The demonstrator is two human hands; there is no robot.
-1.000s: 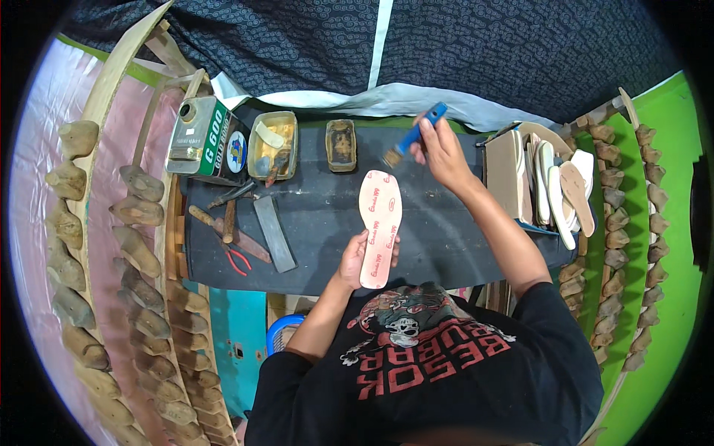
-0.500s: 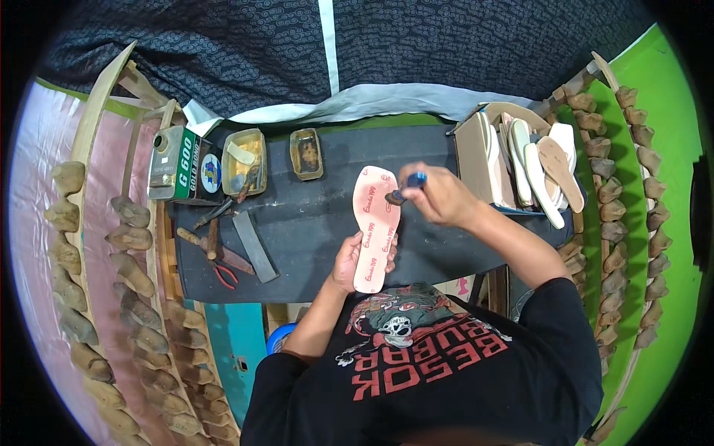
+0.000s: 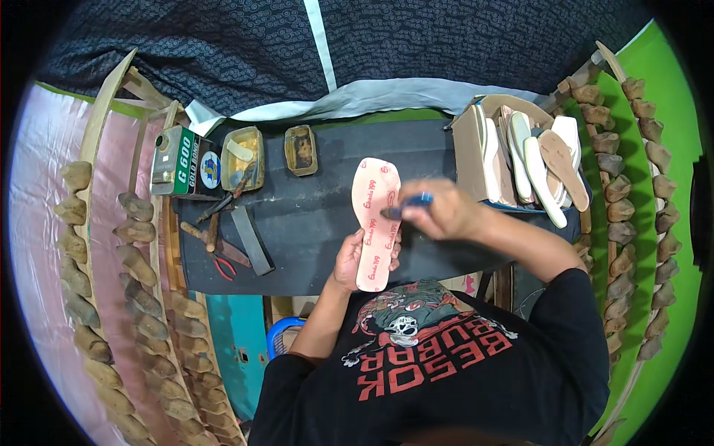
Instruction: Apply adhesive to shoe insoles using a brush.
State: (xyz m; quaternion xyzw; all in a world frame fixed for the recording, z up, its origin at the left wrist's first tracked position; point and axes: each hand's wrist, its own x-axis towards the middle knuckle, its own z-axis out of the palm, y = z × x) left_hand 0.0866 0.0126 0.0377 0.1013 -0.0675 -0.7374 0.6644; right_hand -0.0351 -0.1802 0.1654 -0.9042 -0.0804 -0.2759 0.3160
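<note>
My left hand (image 3: 348,262) is closed round the heel end of a pale pink insole (image 3: 377,195) with red printing, thumb on one edge and fingertips at the other. The insole's wide end points away from me. In my right hand (image 3: 445,210) is a small blue-handled brush (image 3: 418,200), its dark tip lying against the insole's middle. Motion slightly blurs the right hand and brush.
At the back left stand a metal can (image 3: 183,162), a yellowish tray (image 3: 245,178) with tools in it and a smaller tray (image 3: 301,171). Pliers (image 3: 224,269), a hammer (image 3: 213,232) and a grey sharpening-stone-like bar (image 3: 253,241) lie nearby. A carton (image 3: 470,152) of soles sits right. Racks of wooden shoe lasts (image 3: 137,266) flank the table.
My right hand has brought the brush a little nearer to me along the insole, from its wide part toward the middle. My left hand keeps its hold. The view has shifted slightly.
</note>
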